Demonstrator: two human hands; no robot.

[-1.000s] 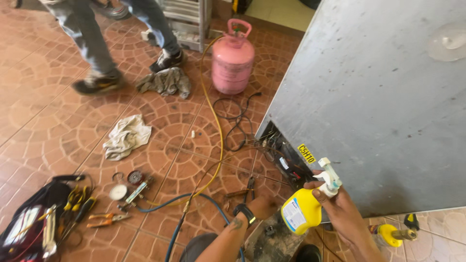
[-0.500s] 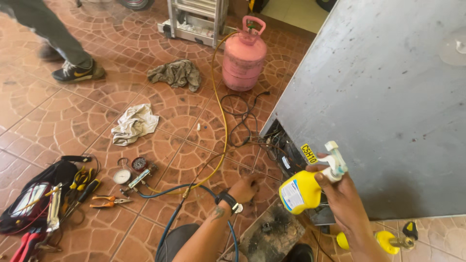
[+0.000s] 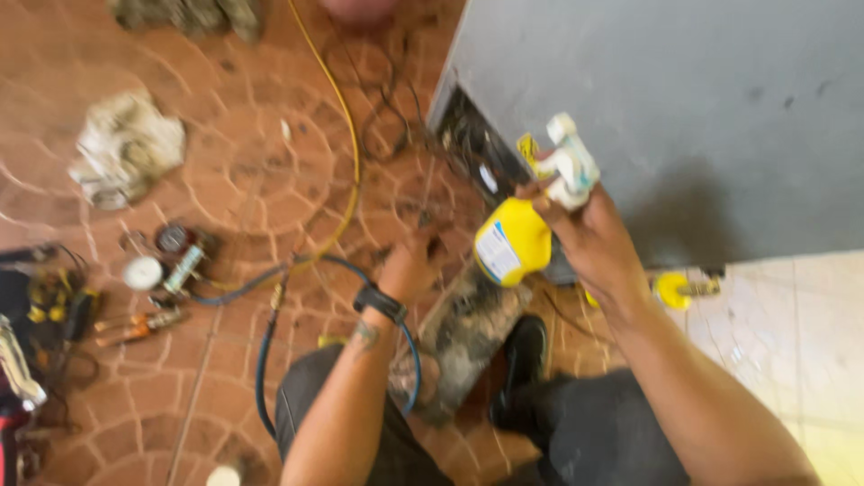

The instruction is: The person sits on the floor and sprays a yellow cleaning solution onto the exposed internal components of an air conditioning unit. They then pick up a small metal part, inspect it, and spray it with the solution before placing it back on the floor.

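Observation:
My right hand [image 3: 585,238] grips a yellow spray bottle [image 3: 515,241] by its white trigger head [image 3: 567,162], held up beside the open lower corner of a grey appliance [image 3: 666,99]. My left hand [image 3: 412,265], with a black watch on the wrist, reaches down to the floor near the tangle of dark wires [image 3: 468,135] at that opening. Motion blur hides whether its fingers hold anything. A dirty rag or pad [image 3: 463,337] lies just under both hands, by my black shoe [image 3: 520,355].
A yellow hose [image 3: 346,153] and a blue hose [image 3: 270,351] run across the patterned tile floor. Gauges and small tools [image 3: 166,261] lie at left, with a tool bag [image 3: 36,306] at the left edge and a crumpled cloth [image 3: 126,148]. Another yellow item [image 3: 675,290] sits beside the appliance.
The view has swung down and closer. The pink gas cylinder and the other person's legs have left the frame. My hands stay by the appliance's lower corner.

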